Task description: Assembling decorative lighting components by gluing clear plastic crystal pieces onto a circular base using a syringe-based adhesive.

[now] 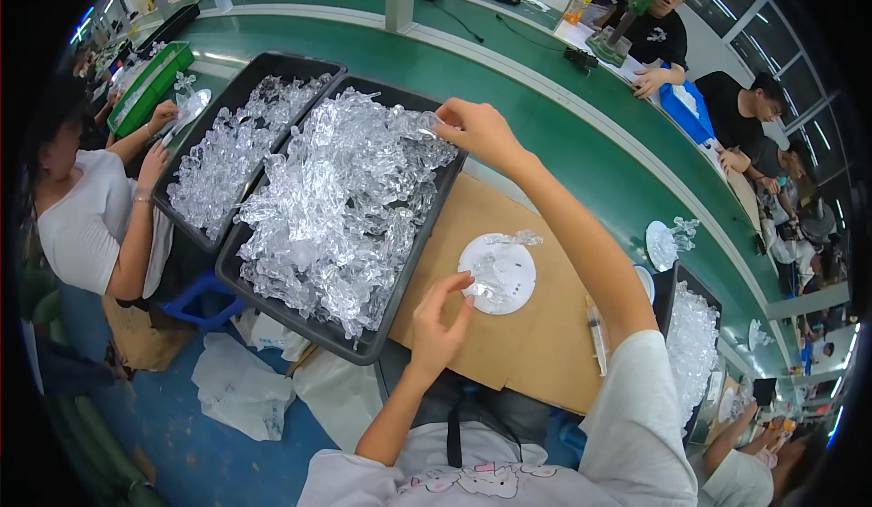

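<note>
Left of the cardboard sheet (509, 325) that serves as your work mat, a co-worker in a white top handles a clear piece beside a green bin (150, 84), and the first black tray (238, 89) sits next to that person, heaped with clear plastic parts. Nearer the sheet, a second black tray (363, 348) overlaps its left edge, piled high with the same glassy parts (336, 207), probably so you can draw from it without leaning. Your left hand (436, 321) rests at the sheet's near-left side, fingers loosely curled and thumb raised, touching the rim of the white disc (498, 273) as if to steady it; it does not clasp anything that I can see. On the disc, at the sheet's middle, lies a small clear part (513, 237) with another on the disc's face, laid flat where both hands can meet. Your right hand (477, 130) reaches beyond the sheet's far-left corner to the tray's far rim, fingertips pinched on one clear part (427, 124) lifted from the pile. Right of the disc a syringe-like tool (597, 330) lies along the sheet, kept close to that arm. Past the sheet's right edge stands a third tray (690, 343) of clear parts, with more white discs, and beyond the green belt (545, 116) other people work.
</note>
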Available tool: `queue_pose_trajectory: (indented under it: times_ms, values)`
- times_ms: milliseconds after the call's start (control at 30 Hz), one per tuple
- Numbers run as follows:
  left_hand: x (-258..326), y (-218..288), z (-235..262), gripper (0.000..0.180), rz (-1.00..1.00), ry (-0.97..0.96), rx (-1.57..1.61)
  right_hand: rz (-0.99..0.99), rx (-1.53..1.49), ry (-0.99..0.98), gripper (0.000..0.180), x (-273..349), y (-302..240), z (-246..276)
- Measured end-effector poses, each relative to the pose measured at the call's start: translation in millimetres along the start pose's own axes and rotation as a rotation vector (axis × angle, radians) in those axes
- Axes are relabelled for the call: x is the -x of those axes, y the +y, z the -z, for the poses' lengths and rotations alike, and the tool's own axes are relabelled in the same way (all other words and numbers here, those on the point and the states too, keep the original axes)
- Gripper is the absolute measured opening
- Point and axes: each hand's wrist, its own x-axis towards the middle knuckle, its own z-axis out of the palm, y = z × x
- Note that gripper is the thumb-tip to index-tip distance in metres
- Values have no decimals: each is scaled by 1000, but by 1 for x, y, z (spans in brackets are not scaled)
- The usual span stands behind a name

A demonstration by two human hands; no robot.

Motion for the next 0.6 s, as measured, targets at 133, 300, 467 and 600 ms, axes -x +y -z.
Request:
queue_pose_trajectory:
  times_ms: [133, 300, 467, 600]
  values:
    - [-3, 10, -5, 31, 64, 25, 295, -105, -851, 11, 37, 80, -11, 34]
    - [-23, 27, -22, 34, 80, -88, 461, -228, -1204, 159, 46, 190, -40, 25]
    - [-12, 31, -55, 24, 62, -171, 293, -344, -1187, 428, 51, 253, -30, 7]
    - [5, 9, -52, 18, -164, -79, -81, -484, -1067, 462, 47, 275, 3, 6]
